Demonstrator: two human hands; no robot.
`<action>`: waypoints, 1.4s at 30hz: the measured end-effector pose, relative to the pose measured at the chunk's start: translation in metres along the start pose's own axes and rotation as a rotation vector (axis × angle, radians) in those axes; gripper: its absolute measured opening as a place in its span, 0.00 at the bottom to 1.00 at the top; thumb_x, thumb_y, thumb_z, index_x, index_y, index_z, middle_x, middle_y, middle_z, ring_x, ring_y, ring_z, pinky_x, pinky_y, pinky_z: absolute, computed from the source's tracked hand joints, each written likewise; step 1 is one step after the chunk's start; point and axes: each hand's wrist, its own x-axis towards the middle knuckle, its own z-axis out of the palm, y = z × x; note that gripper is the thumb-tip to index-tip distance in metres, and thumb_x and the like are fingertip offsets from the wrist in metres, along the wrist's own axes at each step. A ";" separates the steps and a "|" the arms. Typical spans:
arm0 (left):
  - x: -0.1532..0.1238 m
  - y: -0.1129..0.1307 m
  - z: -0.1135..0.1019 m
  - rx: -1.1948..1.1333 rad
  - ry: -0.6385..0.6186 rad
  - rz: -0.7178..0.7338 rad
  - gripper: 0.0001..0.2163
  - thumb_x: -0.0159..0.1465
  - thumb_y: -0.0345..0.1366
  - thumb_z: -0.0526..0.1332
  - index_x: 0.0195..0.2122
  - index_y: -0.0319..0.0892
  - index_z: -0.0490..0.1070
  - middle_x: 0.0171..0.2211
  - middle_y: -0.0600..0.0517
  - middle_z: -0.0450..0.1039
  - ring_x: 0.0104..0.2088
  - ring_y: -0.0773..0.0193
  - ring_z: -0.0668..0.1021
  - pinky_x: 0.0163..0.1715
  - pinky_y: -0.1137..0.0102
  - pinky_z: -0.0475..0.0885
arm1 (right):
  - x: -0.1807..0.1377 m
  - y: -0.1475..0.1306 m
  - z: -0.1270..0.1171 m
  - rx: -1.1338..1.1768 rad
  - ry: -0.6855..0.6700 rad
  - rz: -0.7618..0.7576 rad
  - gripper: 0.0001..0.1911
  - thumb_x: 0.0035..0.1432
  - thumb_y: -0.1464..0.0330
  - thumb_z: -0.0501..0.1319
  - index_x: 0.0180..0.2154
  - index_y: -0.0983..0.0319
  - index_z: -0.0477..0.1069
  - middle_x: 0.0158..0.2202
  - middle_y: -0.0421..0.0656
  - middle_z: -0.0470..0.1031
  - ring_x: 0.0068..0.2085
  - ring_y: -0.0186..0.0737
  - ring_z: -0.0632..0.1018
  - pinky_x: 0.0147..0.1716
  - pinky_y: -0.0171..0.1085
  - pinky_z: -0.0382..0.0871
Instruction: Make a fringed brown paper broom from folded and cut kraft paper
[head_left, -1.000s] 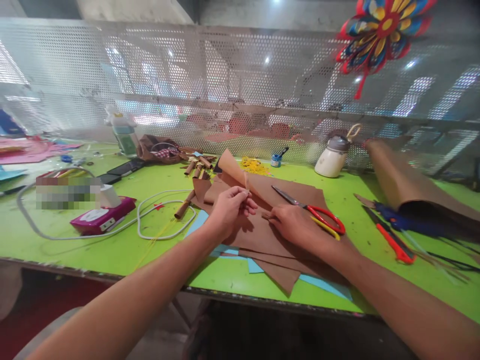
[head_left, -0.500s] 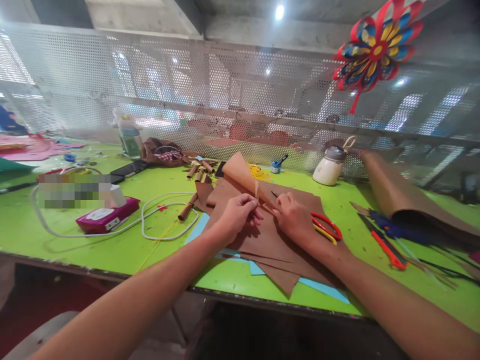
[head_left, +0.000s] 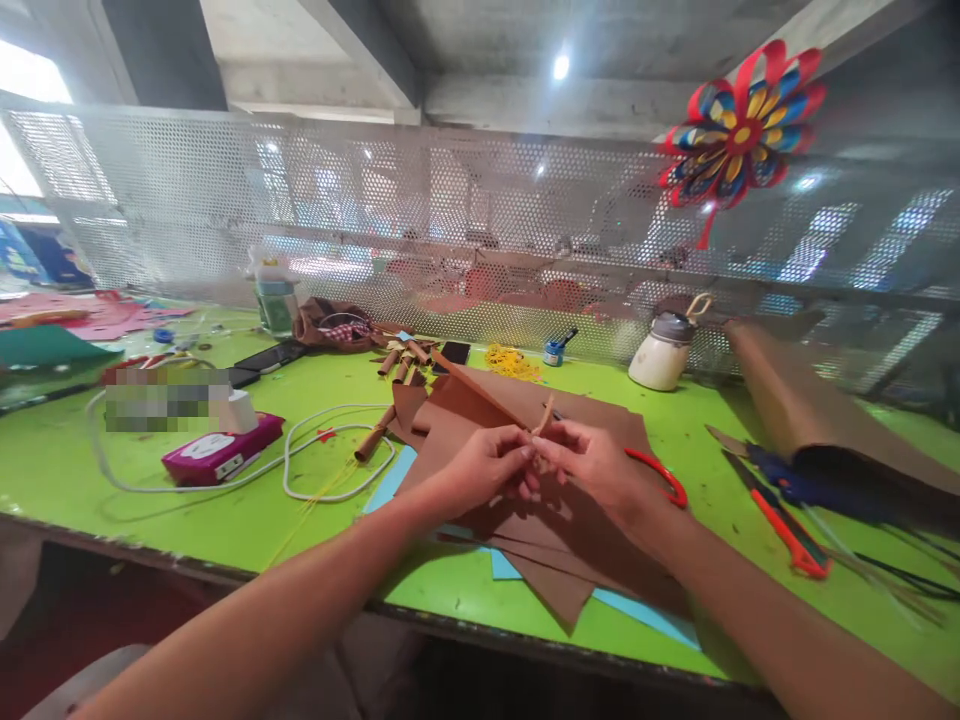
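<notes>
Both hands meet over a stack of brown paper sheets [head_left: 577,530]. A curled piece of brown paper [head_left: 480,385] is pinched at its near right end by my left hand [head_left: 491,470]. My right hand [head_left: 596,465] is closed at the same end, thumb and finger pressed together beside a narrow upright bit of the paper. The fingers hide where the two grips meet. Scissors with a red handle [head_left: 670,478] lie on the stack just right of my right hand, partly covered by it. Light blue paper [head_left: 645,615] shows under the stack.
Small brown paper rolls [head_left: 375,435] and a white cable [head_left: 289,465] lie left, near a purple power strip [head_left: 225,450]. Behind are yellow shreds [head_left: 514,362], a blue jar [head_left: 553,352] and a white pot [head_left: 660,355]. A red-handled cutter [head_left: 787,535] lies right, by rolled brown paper [head_left: 847,410].
My right hand has moved left from beside the scissors to my left hand, closing on the paper's end. The curled piece has tilted lower. The camera view has tipped up slightly.
</notes>
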 end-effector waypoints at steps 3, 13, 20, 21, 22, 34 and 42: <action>-0.001 0.001 0.003 0.018 -0.042 -0.025 0.12 0.60 0.43 0.56 0.32 0.37 0.65 0.24 0.50 0.72 0.21 0.69 0.74 0.20 0.76 0.64 | -0.001 0.002 0.000 0.083 0.063 0.003 0.15 0.48 0.59 0.63 0.30 0.66 0.71 0.23 0.39 0.70 0.24 0.31 0.68 0.24 0.32 0.62; -0.003 0.002 0.006 -0.148 -0.052 -0.094 0.12 0.60 0.43 0.56 0.32 0.37 0.66 0.26 0.49 0.71 0.24 0.69 0.74 0.26 0.74 0.67 | -0.004 -0.003 0.002 0.152 0.088 -0.037 0.11 0.49 0.62 0.62 0.27 0.65 0.69 0.22 0.39 0.69 0.24 0.31 0.68 0.26 0.33 0.64; -0.003 -0.001 0.008 -0.220 -0.037 -0.087 0.12 0.59 0.44 0.58 0.33 0.38 0.64 0.27 0.51 0.70 0.25 0.71 0.73 0.26 0.75 0.66 | -0.005 -0.006 0.005 0.180 0.114 -0.044 0.12 0.48 0.61 0.63 0.26 0.64 0.68 0.21 0.39 0.70 0.23 0.32 0.69 0.25 0.34 0.65; -0.003 -0.001 0.008 -0.222 -0.035 -0.081 0.12 0.59 0.44 0.58 0.33 0.39 0.64 0.27 0.52 0.70 0.25 0.71 0.73 0.26 0.75 0.66 | -0.005 -0.006 0.006 0.182 0.111 -0.044 0.12 0.48 0.61 0.63 0.25 0.64 0.68 0.21 0.39 0.70 0.23 0.32 0.69 0.25 0.34 0.65; -0.003 -0.001 0.008 -0.221 -0.035 -0.079 0.12 0.59 0.43 0.58 0.33 0.39 0.64 0.27 0.52 0.69 0.26 0.71 0.73 0.26 0.75 0.66 | -0.005 -0.006 0.006 0.179 0.112 -0.046 0.12 0.47 0.61 0.63 0.25 0.64 0.68 0.21 0.39 0.70 0.23 0.33 0.70 0.26 0.34 0.65; -0.003 0.002 0.010 -0.111 0.058 -0.143 0.06 0.57 0.37 0.57 0.30 0.40 0.62 0.19 0.56 0.65 0.16 0.74 0.65 0.15 0.80 0.55 | -0.007 0.001 0.008 -0.253 0.201 -0.308 0.07 0.54 0.66 0.59 0.27 0.63 0.69 0.26 0.40 0.72 0.29 0.35 0.71 0.31 0.34 0.66; -0.003 0.003 0.019 0.005 0.285 -0.112 0.05 0.56 0.33 0.54 0.25 0.41 0.58 0.12 0.60 0.58 0.13 0.75 0.62 0.15 0.79 0.51 | -0.012 0.011 0.014 -0.463 0.210 -0.543 0.05 0.57 0.72 0.54 0.32 0.61 0.69 0.33 0.43 0.70 0.35 0.37 0.72 0.38 0.36 0.66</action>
